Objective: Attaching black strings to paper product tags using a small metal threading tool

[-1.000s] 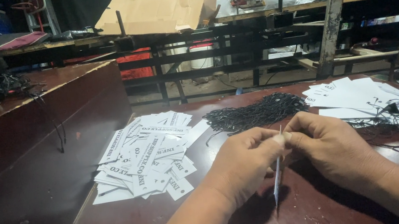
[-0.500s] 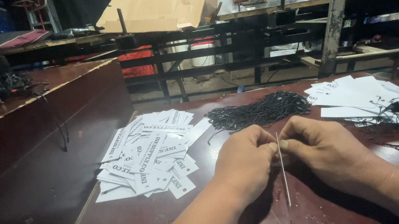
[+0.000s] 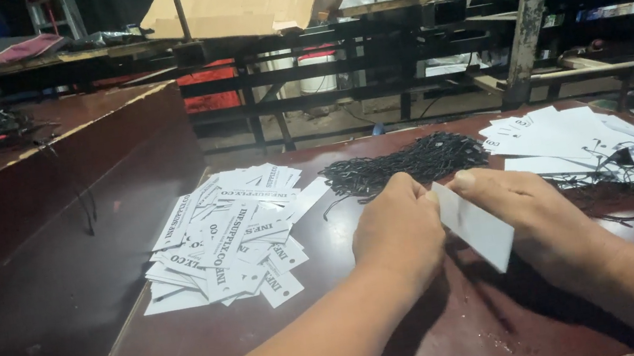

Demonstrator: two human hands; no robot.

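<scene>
Both hands, left hand [image 3: 397, 229] and right hand [image 3: 529, 207], pinched one white tag [image 3: 477, 226] between them; black strings [image 3: 405, 165] lay just beyond. A loosened pinch could drop it.

On the table [image 3: 218, 354], a heap of printed tags [image 3: 231, 234] lies to the left — a bundle of cords [image 3: 405, 165] behind the hands, a second spread of tags [image 3: 573, 138] to the right. The left hand [image 3: 397, 229] and right hand [image 3: 528, 203] meet at centre, one tag [image 3: 477, 226] between them.
</scene>
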